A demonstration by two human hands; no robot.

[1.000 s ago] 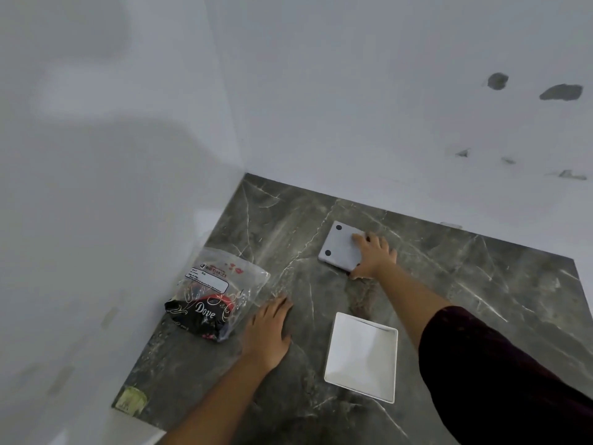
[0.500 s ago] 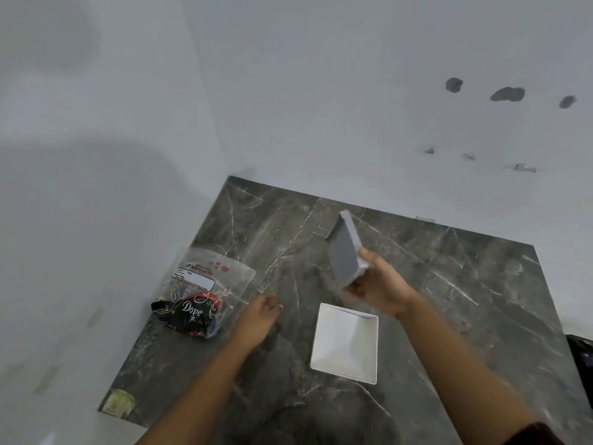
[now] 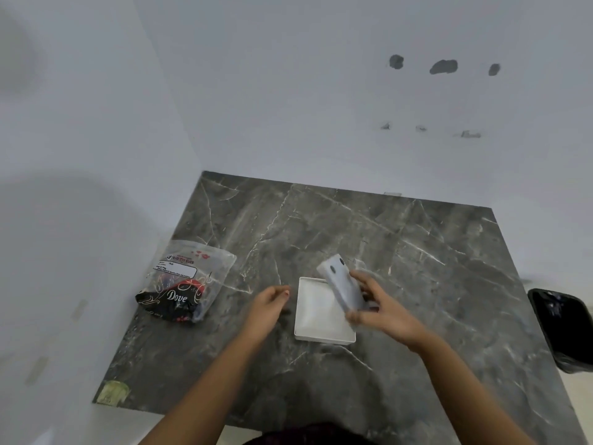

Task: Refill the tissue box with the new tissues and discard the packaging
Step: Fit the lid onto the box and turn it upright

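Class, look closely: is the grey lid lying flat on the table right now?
No, the right hand holds the grey lid tilted above the white tray.

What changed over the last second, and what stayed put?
The right hand took hold of the grey lid, lifted it off the far tabletop and carried it nearer, tilted above the white tray. The left hand came off the table, still empty. Tray and tissue bag stayed put.
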